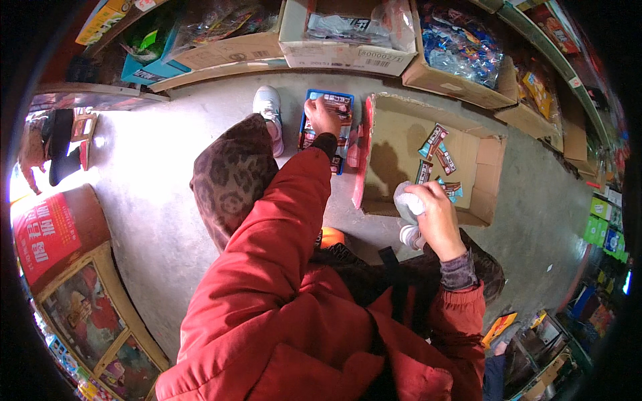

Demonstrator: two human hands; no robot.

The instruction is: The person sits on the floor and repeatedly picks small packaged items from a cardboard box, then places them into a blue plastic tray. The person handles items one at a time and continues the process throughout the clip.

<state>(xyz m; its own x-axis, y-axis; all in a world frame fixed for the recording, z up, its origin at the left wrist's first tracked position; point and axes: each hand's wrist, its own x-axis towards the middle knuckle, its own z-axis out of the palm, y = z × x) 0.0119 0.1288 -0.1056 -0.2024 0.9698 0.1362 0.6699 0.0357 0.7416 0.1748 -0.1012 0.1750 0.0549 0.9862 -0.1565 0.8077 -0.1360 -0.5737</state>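
Observation:
My left hand (pixel 322 115) reaches far forward in a red sleeve and grips a small snack packet (pixel 336 101) over a blue tray (pixel 326 131) of similar packets on the concrete floor. My right hand (pixel 435 212) is closed around a crumpled whitish plastic wrapper (pixel 405 201) at the near edge of an open cardboard box (pixel 481 194). Several loose packets (pixel 438 157) lie inside that box. A red flap (pixel 362 154) stands between tray and box.
Cardboard boxes of wrapped goods (pixel 348 33) line low shelves at the back and right. My white shoe (pixel 269 107) and patterned trouser knee (pixel 231 174) are left of the tray. A red drum-like container (pixel 53 230) and printed cartons (pixel 93 314) stand at left.

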